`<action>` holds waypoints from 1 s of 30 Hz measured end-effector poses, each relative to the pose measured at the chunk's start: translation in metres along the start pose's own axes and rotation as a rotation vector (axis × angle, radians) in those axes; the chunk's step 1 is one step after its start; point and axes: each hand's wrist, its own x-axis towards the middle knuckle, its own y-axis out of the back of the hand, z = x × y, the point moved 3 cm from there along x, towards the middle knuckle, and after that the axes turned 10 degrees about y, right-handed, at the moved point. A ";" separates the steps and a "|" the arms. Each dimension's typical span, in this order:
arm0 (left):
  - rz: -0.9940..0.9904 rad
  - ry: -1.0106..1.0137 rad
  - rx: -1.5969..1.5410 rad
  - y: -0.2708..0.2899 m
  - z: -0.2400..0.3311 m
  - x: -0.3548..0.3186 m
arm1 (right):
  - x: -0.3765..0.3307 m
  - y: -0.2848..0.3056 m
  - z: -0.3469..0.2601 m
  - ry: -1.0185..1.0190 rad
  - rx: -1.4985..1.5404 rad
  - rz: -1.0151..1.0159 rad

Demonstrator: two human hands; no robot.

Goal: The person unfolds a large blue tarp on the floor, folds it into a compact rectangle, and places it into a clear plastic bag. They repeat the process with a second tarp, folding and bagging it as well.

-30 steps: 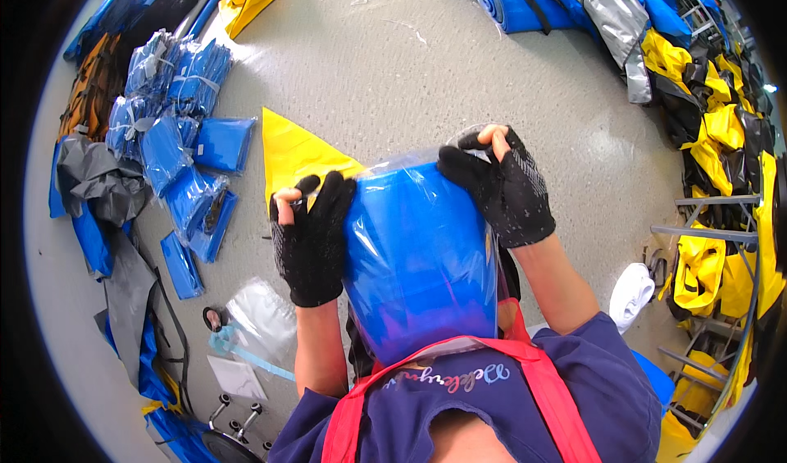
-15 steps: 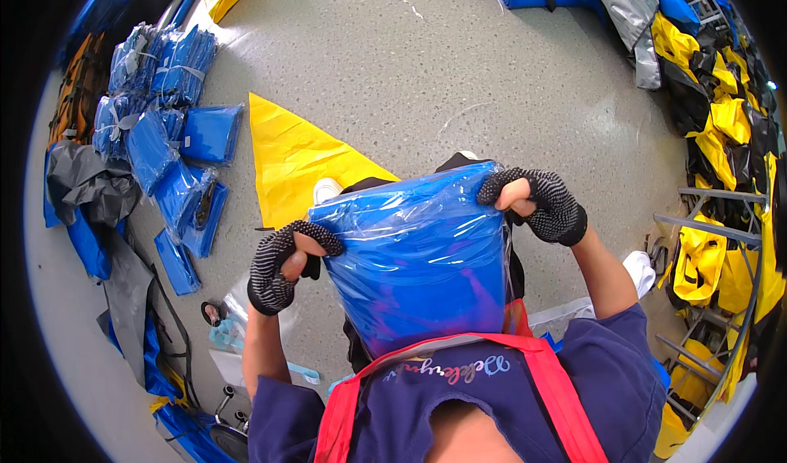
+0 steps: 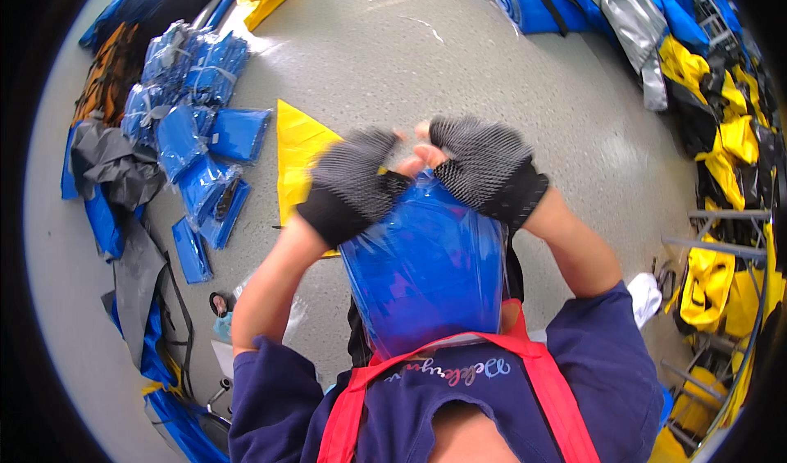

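Observation:
A clear plastic bag with a folded blue sheet inside stands against my front. Both my hands wear black fingerless gloves with pale dots, and they meet at the middle of the bag's top edge. My left hand, smeared by motion, is closed with its thumb at the gathered plastic. Close beside it, my right hand is also closed, its thumb and finger at the same edge. The backs of the hands cover the bag's upper corners and most of the fingers. Behind the left hand lies a yellow sheet on the floor.
On the left, several plastic-wrapped blue packs lie in a heap beside grey and blue sheeting. Metal racks with yellow and black bags stand on the right. Rolled blue sheeting lies at the far side of the speckled grey floor.
Both hands have moved inward from the bag's two upper corners and now meet at the middle of its top edge. The bag's top is drawn together. The view has shifted slightly.

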 end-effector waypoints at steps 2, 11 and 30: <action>-0.272 0.103 0.058 -0.026 -0.005 0.002 | -0.005 -0.025 0.003 0.005 -0.099 -0.241; -0.641 0.084 -0.206 -0.001 -0.031 -0.007 | -0.001 -0.025 0.018 -0.035 0.488 -0.514; 0.082 0.629 -1.728 -0.093 -0.055 -0.153 | -0.038 -0.054 -0.004 -0.496 1.028 0.028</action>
